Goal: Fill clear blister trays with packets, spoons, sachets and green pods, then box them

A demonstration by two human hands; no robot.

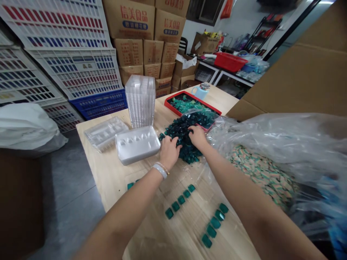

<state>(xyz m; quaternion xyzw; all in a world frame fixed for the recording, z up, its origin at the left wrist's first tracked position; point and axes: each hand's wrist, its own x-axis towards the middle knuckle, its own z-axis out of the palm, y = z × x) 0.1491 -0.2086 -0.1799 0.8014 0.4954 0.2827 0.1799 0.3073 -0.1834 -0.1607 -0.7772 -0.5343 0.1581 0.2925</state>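
A heap of small dark green wrapped pieces [182,134] lies on the wooden table [108,173]. My left hand [169,151] rests on the heap's near left edge, fingers curled down into the pieces. At the heap's right side, my right hand [198,137] reaches in with bent fingers. What either hand grips is hidden. Two short rows of green pieces [180,200] [215,224] are laid out on the table nearer to me. A white moulded tray [137,143] sits just left of my left hand.
A tall stack of clear plastic trays [140,101] and a flat clear tray [105,132] stand behind the white one. A red tray [189,103] of green pieces and a blue mug [201,91] lie further back. A big clear plastic bag [276,151] fills the right. Cartons and crates line the wall.
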